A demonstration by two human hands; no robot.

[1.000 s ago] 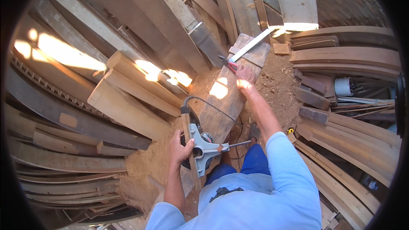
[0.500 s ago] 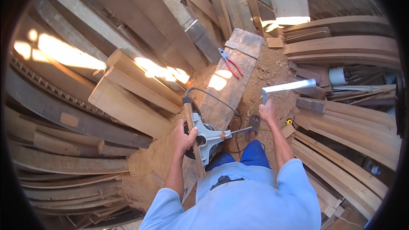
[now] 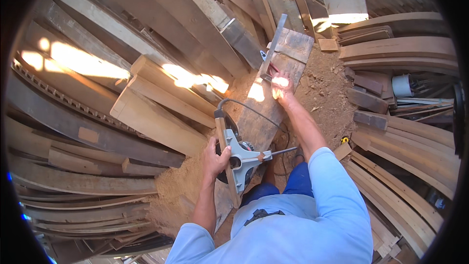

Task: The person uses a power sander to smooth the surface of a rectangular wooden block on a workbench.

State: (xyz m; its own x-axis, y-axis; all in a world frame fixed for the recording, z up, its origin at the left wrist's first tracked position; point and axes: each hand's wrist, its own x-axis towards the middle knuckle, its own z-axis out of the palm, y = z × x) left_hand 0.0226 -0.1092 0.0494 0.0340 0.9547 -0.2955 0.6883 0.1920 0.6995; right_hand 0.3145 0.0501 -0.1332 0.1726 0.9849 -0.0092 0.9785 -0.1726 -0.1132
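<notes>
My left hand [image 3: 214, 159] is closed around the edge of a circular saw [image 3: 238, 161], with a wooden strip [image 3: 223, 139] along the saw's side and a metal rod sticking out to the right. A power cord [image 3: 254, 110] loops from the saw toward my legs. My right hand [image 3: 282, 87] reaches forward over the low plank bench [image 3: 266, 112], gripping the short arm of a metal try square [image 3: 277, 41]. Its long blade points away from me, tilted across the bench's far end. Beside the blade lie pliers [image 3: 264, 55] with red handles, partly hidden by the square and my fingers.
Curved and straight boards [image 3: 161, 102] lean in stacks on the left. More stacked planks [image 3: 405, 142] line the right, near a white bucket [image 3: 402, 86]. A yellow tape measure [image 3: 345, 140] and a small wood block [image 3: 328, 45] lie on the sawdust-covered ground [image 3: 317, 98].
My right hand has carried the try square forward and left, from beside the bench to over its far part near the pliers. My left hand still holds the saw in place.
</notes>
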